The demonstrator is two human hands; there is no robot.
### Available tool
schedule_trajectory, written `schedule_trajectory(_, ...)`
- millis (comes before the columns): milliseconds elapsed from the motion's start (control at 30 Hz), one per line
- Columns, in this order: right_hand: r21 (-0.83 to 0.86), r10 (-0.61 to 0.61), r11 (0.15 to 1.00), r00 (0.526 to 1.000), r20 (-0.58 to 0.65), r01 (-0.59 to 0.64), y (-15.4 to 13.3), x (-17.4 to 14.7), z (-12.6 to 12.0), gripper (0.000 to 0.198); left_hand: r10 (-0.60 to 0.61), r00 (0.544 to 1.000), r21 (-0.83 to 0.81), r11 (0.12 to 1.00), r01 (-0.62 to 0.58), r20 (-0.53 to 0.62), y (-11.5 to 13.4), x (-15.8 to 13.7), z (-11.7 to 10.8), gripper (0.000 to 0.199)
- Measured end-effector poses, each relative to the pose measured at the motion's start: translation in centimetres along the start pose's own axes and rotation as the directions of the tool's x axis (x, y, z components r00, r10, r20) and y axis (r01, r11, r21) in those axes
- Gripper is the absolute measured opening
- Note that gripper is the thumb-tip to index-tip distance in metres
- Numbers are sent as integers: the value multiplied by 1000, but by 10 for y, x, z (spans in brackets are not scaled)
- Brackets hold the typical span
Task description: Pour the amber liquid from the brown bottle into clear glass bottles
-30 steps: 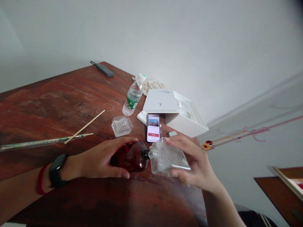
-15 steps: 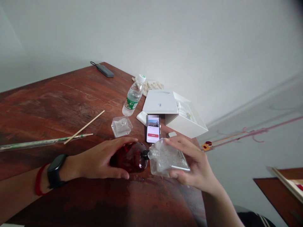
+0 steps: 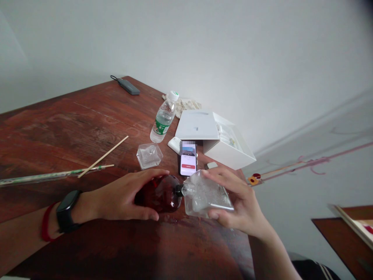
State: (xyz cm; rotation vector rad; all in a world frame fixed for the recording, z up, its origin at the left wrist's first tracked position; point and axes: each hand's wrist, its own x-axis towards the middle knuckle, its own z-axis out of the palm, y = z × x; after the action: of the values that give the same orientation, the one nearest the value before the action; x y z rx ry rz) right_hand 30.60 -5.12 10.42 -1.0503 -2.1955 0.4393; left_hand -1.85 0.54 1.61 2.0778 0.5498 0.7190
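My left hand [image 3: 128,196] is wrapped round a dark red glass bottle [image 3: 164,194], its black neck [image 3: 178,190] pointing right. My right hand [image 3: 236,198] grips a clear square-sided glass bottle [image 3: 202,196], tilted so that its round mouth [image 3: 187,189] meets the red bottle's neck. Whether the neck sits inside that mouth or only against it, I cannot tell. Behind the red bottle, a clear faceted piece [image 3: 149,156] like a glass lid lies on the table.
A capped water bottle [image 3: 163,120] stands behind, beside a white open box [image 3: 198,126]. A lit phone [image 3: 188,159] lies near my hands. Two chopsticks, one loose [image 3: 103,156] and one wrapped [image 3: 52,176], are at left. A grey device [image 3: 128,85] sits at the table's [image 3: 58,128] far corner.
Both hands keep the two bottles joined in almost the same place. Only a very slight shift of the whole view shows.
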Motion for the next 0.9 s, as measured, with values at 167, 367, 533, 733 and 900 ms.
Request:
schedule_trajectory(167,6,4,1000,1000,9,-4,-1,1,0,70,-4,1000,13,1000,4,3,0,-1,0,92)
schedule_trajectory(367,23,21,1000,1000,20,-21,0,0,-1,70,14,1000,6,1000,-14,-7,-1,0,1,92)
schedule_trajectory(533,19,21,1000,999,27,-22,0,-1,0,70,8,1000,-2,1000,-8,-2,1,0,0,90)
schedule_trajectory(733,22,14,1000,1000,22,-14,0,0,0,70,18,1000,4,1000,-18,-2,1,1,0,90)
schedule_trajectory(900,29,13,999,1000,23,-14,0,0,0,69,22,1000,13,1000,-22,-5,0,0,1,90)
